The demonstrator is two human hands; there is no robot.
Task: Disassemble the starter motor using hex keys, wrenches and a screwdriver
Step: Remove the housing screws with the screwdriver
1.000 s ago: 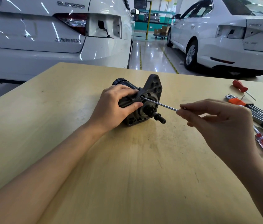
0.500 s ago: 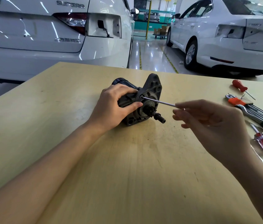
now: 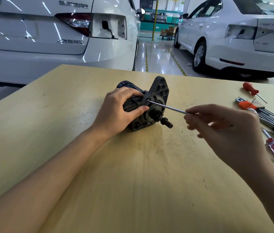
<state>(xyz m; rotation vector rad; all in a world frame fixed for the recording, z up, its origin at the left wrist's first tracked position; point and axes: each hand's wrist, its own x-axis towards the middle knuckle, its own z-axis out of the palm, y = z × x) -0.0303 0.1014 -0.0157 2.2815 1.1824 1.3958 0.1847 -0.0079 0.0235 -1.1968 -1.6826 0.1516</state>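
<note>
My left hand (image 3: pixel 116 113) gripped the starter motor (image 3: pixel 149 105) lying on the workbench (image 3: pixel 65 115); my right hand (image 3: pixel 223 130) pinched the hex key (image 3: pixel 166 107) seated in a housing bolt. Such a light fingertip hold risked slipping and rounding the socket.

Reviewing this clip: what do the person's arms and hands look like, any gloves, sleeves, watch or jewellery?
Both arms are bare from the frame edge to the fingertips: no sleeves in view. The left hand and the right hand wear no gloves, and no watch, bracelet or ring shows on what can be seen. The right hand's fingertips are slightly blurred, so small details there cannot be told.
</note>
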